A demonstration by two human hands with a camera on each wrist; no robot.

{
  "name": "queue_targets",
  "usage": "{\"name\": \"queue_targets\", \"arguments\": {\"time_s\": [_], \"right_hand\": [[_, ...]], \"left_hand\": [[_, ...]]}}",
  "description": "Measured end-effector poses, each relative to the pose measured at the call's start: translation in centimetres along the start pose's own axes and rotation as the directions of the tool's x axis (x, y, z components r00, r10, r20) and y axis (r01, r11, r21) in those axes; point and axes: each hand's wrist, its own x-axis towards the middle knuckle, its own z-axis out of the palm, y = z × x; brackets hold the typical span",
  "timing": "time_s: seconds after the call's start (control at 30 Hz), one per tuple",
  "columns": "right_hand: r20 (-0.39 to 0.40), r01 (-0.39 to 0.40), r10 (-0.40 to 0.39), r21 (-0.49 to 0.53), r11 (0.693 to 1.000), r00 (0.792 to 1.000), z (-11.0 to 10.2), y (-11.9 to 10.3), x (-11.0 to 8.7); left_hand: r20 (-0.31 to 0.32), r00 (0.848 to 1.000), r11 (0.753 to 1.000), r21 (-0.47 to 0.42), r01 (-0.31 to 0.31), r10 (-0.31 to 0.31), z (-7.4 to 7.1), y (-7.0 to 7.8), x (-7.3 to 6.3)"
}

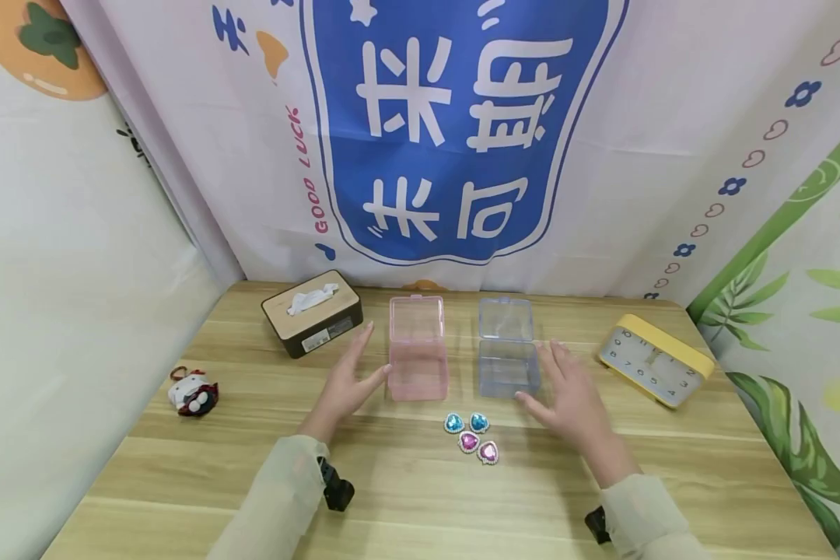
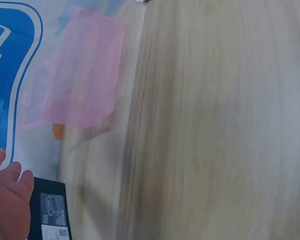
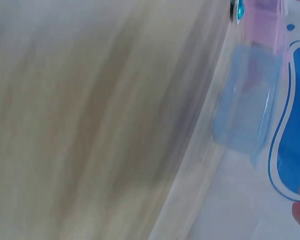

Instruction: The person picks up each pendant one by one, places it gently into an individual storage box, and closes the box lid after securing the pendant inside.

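Observation:
Two clear plastic boxes stand side by side with their lids tipped back: a pink box and a blue box. My left hand is held beside the pink box, fingers extended, its thumb tip right at the box's left side. At the blue box's right side is my right hand, fingers straight and spread, holding nothing. In front of the boxes lie two blue heart gems and two pink heart gems with silvery edges. The left wrist view shows the pink box; the right wrist view shows the blue box.
A tissue box with a wooden top stands at the back left. Near the left edge lies a small plush charm. On the right is a yellow clock. A printed cloth hangs behind the wooden table.

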Motion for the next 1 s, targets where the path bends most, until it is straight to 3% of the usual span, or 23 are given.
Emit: {"name": "queue_targets", "arguments": {"time_s": [0.13, 0.33, 0.67, 1.0], "right_hand": [[-0.019, 0.054, -0.053, 0.039, 0.998, 0.998, 0.6, -1.0, -0.3], [-0.022, 0.151, -0.150, 0.080, 0.985, 0.988, 1.5, -2.4, -0.7], [0.009, 0.267, -0.271, 0.146, 0.953, 0.963, 3.3, -4.1, -1.2], [0.160, 0.182, -0.229, 0.264, 0.947, 0.960, 4.4, -5.7, -1.0]], "left_hand": [[-0.001, 1.000, 0.994, -0.107, 0.026, -0.027, 0.7, -0.4, 0.2], [0.028, 0.992, 0.967, -0.221, 0.129, -0.126, 1.6, -0.8, 0.1], [0.062, 0.989, 0.941, -0.306, 0.144, -0.131, 3.1, -1.5, 0.2], [0.064, 0.984, 0.922, -0.345, 0.176, -0.164, 4.3, -1.8, 0.0]]}}
